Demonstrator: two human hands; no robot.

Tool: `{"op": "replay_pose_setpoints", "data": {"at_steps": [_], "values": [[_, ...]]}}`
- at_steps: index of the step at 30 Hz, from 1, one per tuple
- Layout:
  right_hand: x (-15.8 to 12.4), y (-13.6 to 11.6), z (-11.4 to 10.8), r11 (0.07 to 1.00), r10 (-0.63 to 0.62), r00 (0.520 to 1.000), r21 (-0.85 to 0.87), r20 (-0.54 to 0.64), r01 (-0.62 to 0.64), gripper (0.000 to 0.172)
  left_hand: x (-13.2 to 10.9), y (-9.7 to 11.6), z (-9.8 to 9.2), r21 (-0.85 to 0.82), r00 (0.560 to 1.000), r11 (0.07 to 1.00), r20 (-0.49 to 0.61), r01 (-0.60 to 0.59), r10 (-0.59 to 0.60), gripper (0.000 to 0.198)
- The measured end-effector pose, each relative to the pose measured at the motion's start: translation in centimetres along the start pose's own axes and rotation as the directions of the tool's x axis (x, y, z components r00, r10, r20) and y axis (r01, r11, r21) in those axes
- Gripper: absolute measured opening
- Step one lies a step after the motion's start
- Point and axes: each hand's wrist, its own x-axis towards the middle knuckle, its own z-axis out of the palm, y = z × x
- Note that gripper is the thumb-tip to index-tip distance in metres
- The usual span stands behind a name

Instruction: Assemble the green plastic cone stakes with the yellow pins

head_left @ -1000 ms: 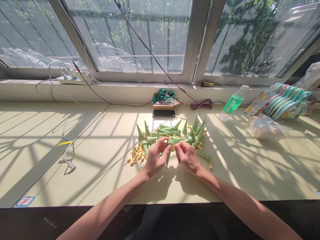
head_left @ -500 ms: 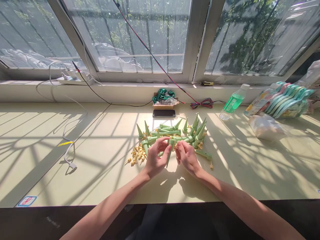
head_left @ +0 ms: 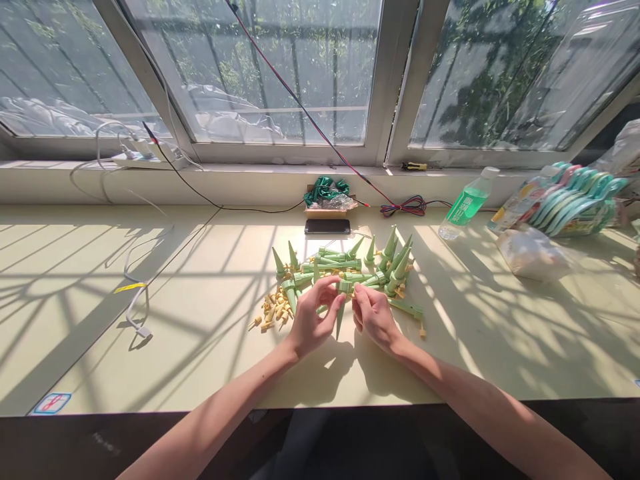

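Note:
My left hand (head_left: pixel 311 321) and my right hand (head_left: pixel 373 316) meet over the pale yellow-green table (head_left: pixel 200 347). Both pinch one green cone-shaped spike (head_left: pixel 341 309) between them, its point hanging down toward me. The left fingers grip its upper body; the right fingertips close on its top end. Just behind the hands lies a heap of the same green spikes (head_left: pixel 360 265), some standing point up. Left of the heap is a scatter of small yellow plastic pieces (head_left: pixel 275 311).
A black phone (head_left: pixel 327 227) and a small box with green material (head_left: pixel 327 197) sit behind the heap. A green-labelled bottle (head_left: pixel 465 203), plastic bags and teal packaged goods (head_left: pixel 575 200) lie at the right. White cables (head_left: pixel 135 293) and a power strip (head_left: pixel 145 158) are at the left.
The hands have stayed in place; the spike held between them has turned slightly, its point now hanging more straight down, and the right fingertips have closed nearer its top.

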Motion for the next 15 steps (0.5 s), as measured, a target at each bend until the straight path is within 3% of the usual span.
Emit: {"op": "replay_pose_setpoints", "data": {"at_steps": [5, 8, 12, 15], "values": [[-0.08, -0.50, 0.06, 0.973, 0.135, 0.989, 0.181, 0.055, -0.143, 0.054, -0.05, -0.41, -0.10, 0.106, 0.995, 0.989, 0.016, -0.104, 0.103, 0.027], [-0.15, -0.66, 0.16, 0.969, 0.149, 0.988, 0.193, 0.040, -0.154, 0.054, 0.02, -0.39, -0.09, 0.104, 0.994, 0.988, 0.023, -0.110, 0.108, 0.028], [-0.35, -0.46, 0.18, 0.993, 0.065, 0.997, 0.097, -0.035, -0.061, 0.051, 0.14, -0.16, -0.03, 0.074, 0.996, 0.993, 0.012, -0.093, 0.092, 0.028], [-0.63, -0.41, 0.04, 0.993, -0.119, 0.992, -0.008, -0.049, 0.118, 0.047, 0.17, -0.07, -0.13, 0.027, 0.996, 0.997, -0.045, -0.071, 0.072, 0.021]]}}
